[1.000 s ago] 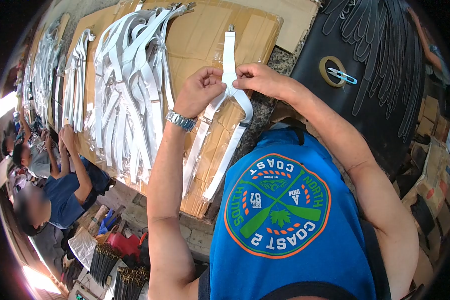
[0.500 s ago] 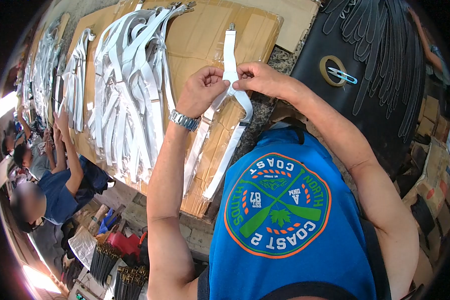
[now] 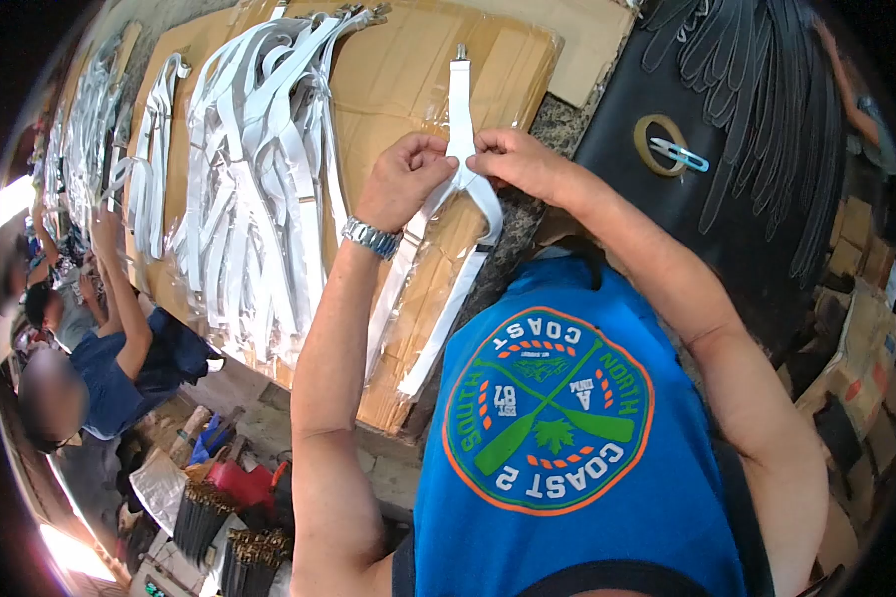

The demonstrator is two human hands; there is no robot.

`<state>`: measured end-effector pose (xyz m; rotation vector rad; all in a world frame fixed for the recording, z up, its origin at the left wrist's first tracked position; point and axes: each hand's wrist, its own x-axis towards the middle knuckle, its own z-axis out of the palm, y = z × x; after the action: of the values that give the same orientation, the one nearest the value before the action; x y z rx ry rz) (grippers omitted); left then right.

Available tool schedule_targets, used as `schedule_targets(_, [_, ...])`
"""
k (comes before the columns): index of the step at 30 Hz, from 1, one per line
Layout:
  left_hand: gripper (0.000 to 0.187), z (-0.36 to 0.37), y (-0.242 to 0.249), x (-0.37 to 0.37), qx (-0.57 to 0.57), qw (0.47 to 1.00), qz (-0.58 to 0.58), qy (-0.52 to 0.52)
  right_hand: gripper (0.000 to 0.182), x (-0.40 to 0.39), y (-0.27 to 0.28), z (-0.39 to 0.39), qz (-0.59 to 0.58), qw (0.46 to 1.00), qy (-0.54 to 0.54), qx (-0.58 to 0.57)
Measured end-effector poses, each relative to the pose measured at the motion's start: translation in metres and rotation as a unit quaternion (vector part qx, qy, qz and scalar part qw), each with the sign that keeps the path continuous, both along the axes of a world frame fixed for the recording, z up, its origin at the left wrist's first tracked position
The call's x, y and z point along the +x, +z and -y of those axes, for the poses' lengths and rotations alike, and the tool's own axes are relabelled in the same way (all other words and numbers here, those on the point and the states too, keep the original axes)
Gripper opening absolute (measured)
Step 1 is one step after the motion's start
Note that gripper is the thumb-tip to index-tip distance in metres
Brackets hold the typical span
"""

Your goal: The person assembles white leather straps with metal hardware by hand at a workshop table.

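Observation:
White suspenders lie lengthwise over a clear plastic sleeve on the cardboard, with a metal clip at the top end and two straps spreading below the join. My left hand pinches the join from the left, a metal watch on its wrist. From the right, my right hand pinches the same join, thumb and fingertips closed on it. To the left, a large pile of white suspenders in clear plastic covers the cardboard.
Black straps hang over a black surface at the right, beside a tape roll and light-blue snips. Co-workers sit at the left near more white straps. Bundled dark items lie at lower left.
The join is pressed flatter between my hands, which have barely moved. The lower straps have shifted slightly left. At the left, a co-worker's arms have moved left.

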<state>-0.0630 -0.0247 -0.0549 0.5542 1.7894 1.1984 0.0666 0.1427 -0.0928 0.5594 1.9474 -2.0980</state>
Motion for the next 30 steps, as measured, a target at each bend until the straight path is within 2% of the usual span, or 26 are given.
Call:
schedule_targets(2, [0.039,-0.003,-0.004,0.003,0.021,0.997,-0.064,0.042,0.015,0.002,0.009,0.001,0.019,0.996,-0.031,-0.083])
schedule_targets(4, [0.043,0.003,-0.002,0.005,0.052,0.982,-0.148,0.107,0.015,0.002,0.013,-0.003,0.020,0.994,-0.035,-0.102])
schedule_targets(7, [0.043,0.017,0.007,0.005,0.002,0.995,-0.037,0.088,0.014,0.002,0.025,-0.001,0.023,0.994,-0.037,-0.098])
schedule_targets(12, [0.040,0.029,0.002,0.012,0.009,0.994,0.100,0.033,0.019,0.002,0.037,-0.002,0.026,0.994,-0.023,-0.101])
schedule_targets(17, [0.034,0.023,0.011,0.009,0.004,0.995,0.099,0.009,0.016,0.001,0.034,0.001,0.006,0.992,-0.015,-0.129])
schedule_targets(22, [0.029,0.017,0.007,0.009,0.050,0.994,0.090,0.026,0.014,0.001,0.042,0.004,0.010,0.996,-0.015,-0.091])
schedule_targets(28, [0.019,0.013,0.018,0.017,0.011,0.998,0.055,0.038,0.012,0.005,0.023,-0.001,-0.002,0.999,-0.005,-0.037])
schedule_targets(30, [0.016,0.013,0.014,0.023,0.015,0.999,0.009,0.041,0.012,0.006,0.022,0.000,-0.003,1.000,-0.012,-0.023])
